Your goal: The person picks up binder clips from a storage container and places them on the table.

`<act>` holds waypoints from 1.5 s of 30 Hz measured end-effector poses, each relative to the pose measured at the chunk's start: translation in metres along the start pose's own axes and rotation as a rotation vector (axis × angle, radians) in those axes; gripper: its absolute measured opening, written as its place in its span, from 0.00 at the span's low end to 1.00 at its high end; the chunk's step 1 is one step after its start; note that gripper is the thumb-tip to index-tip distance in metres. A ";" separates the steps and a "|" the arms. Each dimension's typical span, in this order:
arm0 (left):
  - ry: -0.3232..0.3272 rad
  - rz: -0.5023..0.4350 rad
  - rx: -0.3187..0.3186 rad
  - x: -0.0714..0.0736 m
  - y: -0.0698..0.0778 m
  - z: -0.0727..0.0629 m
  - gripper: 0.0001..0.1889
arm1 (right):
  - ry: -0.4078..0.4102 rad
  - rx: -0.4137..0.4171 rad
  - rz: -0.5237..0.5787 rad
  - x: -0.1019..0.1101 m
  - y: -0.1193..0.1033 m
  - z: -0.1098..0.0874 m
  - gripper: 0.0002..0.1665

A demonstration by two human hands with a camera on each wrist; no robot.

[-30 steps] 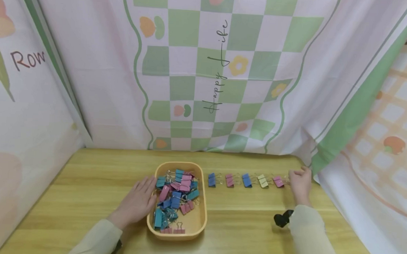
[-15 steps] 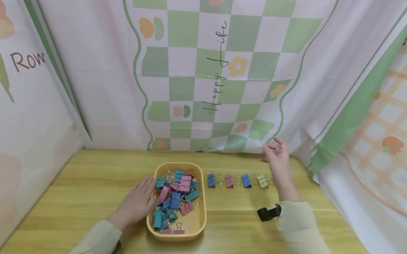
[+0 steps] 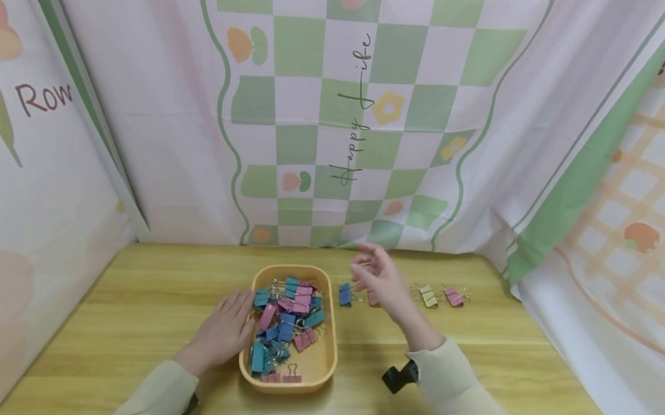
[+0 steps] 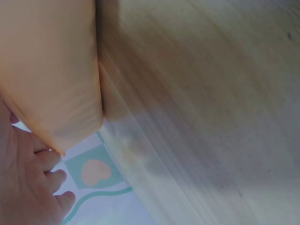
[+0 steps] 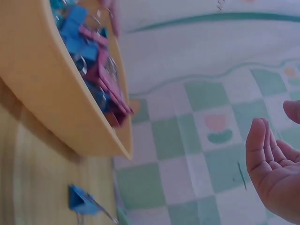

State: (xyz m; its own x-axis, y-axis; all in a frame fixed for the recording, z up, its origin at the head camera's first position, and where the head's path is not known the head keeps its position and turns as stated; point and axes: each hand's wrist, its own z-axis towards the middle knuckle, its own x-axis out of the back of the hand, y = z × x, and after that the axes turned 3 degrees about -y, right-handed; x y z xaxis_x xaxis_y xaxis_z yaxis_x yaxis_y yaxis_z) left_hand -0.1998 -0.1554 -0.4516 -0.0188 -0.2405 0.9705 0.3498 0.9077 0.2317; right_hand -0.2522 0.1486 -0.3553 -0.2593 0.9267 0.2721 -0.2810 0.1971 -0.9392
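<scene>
A yellow-orange tray holds a heap of teal, blue and pink binder clips. Against its left side rests my left hand, fingers straight; the left wrist view has the fingertips at the tray's rim. My right hand is raised over a row of clips right of the tray, with nothing between its loosely bent fingers. In that row lie a blue binder clip, a partly covered pink one, a yellow one and a pink one. The hand and wrist hide another blue clip.
The wooden table ends at a hanging checkered curtain at the back. More curtains close off the left and right sides. A black wrist camera sits below the right sleeve.
My right hand has let go of the pink clip at the row's right end and swung left toward the tray. My left hand and the tray have stayed put.
</scene>
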 end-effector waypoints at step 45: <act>0.009 0.004 -0.018 -0.001 -0.004 0.001 0.30 | -0.480 -0.194 -0.340 -0.130 0.052 -0.022 0.06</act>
State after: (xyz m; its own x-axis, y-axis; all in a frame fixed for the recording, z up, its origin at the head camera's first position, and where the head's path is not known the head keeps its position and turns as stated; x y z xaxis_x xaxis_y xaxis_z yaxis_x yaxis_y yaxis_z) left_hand -0.2020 -0.1581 -0.4537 -0.0095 -0.2403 0.9707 0.3668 0.9022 0.2269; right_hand -0.2124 0.0458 -0.4439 -0.5844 0.5634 0.5840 -0.2597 0.5520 -0.7924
